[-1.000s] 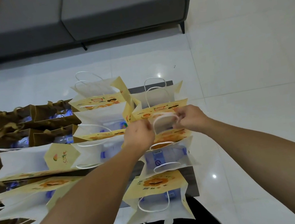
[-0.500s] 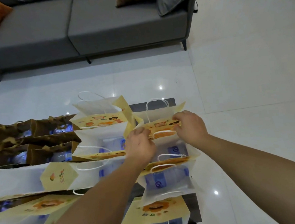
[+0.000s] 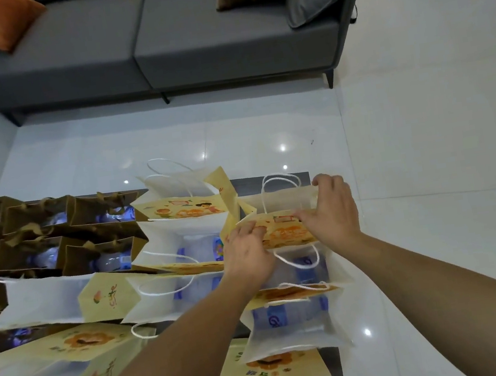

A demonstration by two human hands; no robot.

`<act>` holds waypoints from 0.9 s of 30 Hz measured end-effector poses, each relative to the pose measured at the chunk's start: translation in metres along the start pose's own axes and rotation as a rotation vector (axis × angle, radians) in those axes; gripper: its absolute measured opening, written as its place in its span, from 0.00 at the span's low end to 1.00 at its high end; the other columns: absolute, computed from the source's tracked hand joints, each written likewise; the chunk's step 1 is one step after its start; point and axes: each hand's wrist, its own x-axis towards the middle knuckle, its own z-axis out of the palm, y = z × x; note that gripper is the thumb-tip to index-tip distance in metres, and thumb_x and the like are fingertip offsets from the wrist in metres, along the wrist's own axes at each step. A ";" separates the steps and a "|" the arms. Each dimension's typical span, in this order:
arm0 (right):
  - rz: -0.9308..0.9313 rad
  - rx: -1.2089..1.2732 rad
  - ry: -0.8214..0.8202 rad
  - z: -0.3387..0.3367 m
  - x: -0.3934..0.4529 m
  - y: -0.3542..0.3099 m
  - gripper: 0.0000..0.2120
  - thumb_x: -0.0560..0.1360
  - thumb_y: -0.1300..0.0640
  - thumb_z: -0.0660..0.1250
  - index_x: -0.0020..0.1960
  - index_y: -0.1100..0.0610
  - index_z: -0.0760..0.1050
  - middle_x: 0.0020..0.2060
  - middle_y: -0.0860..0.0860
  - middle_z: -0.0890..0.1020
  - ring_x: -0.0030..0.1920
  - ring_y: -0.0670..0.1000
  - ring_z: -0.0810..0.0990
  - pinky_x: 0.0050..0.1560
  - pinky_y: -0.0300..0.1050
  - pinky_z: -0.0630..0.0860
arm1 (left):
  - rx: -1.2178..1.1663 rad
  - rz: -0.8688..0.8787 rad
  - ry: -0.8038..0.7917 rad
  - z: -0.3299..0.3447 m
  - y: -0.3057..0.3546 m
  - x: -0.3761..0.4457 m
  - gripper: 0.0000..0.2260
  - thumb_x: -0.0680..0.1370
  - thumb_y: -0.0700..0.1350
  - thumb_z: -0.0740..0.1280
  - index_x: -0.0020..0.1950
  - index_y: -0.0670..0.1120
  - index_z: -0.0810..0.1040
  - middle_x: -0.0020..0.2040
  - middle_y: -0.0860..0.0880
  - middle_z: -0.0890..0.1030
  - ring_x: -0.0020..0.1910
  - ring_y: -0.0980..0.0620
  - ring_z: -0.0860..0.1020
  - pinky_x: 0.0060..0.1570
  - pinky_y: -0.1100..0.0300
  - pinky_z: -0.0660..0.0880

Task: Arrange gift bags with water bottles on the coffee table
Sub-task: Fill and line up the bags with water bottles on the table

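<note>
1. The coffee table is crowded with open-topped bags: brown bags on the left, cream gift bags in the middle and right.
2. The far-right gift bag stands upright, mouth up, its long axis running left to right.
3. Water bottles lie inside the bags.
4. The right hand pinches that bag's rim; the left hand, fingers curled, grips its near-left edge.
</note>
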 end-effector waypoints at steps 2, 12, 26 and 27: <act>-0.086 0.067 -0.010 -0.003 0.003 -0.010 0.25 0.72 0.47 0.76 0.65 0.50 0.73 0.59 0.48 0.76 0.59 0.51 0.73 0.55 0.43 0.73 | -0.026 0.015 0.013 -0.005 0.001 -0.005 0.21 0.81 0.46 0.66 0.75 0.50 0.72 0.77 0.50 0.67 0.76 0.47 0.62 0.77 0.49 0.60; 0.031 0.447 -0.089 -0.037 0.009 -0.059 0.19 0.72 0.63 0.67 0.25 0.56 0.66 0.23 0.50 0.64 0.28 0.49 0.63 0.31 0.43 0.61 | -0.046 -0.037 0.058 -0.041 -0.009 -0.016 0.17 0.78 0.40 0.65 0.67 0.49 0.79 0.63 0.48 0.79 0.61 0.48 0.75 0.62 0.53 0.75; -0.011 0.098 -0.020 -0.044 -0.016 -0.092 0.15 0.71 0.59 0.68 0.28 0.60 0.70 0.25 0.55 0.69 0.30 0.55 0.68 0.31 0.43 0.63 | 0.519 -0.073 0.056 -0.111 -0.119 -0.020 0.33 0.78 0.51 0.67 0.80 0.52 0.58 0.82 0.46 0.53 0.81 0.41 0.45 0.77 0.36 0.43; 0.001 0.071 -0.019 -0.044 -0.016 -0.093 0.13 0.71 0.59 0.68 0.29 0.61 0.73 0.26 0.56 0.70 0.31 0.56 0.70 0.32 0.44 0.65 | 0.493 -0.048 0.034 -0.112 -0.122 -0.017 0.25 0.78 0.48 0.65 0.75 0.51 0.67 0.77 0.45 0.65 0.79 0.42 0.55 0.78 0.39 0.47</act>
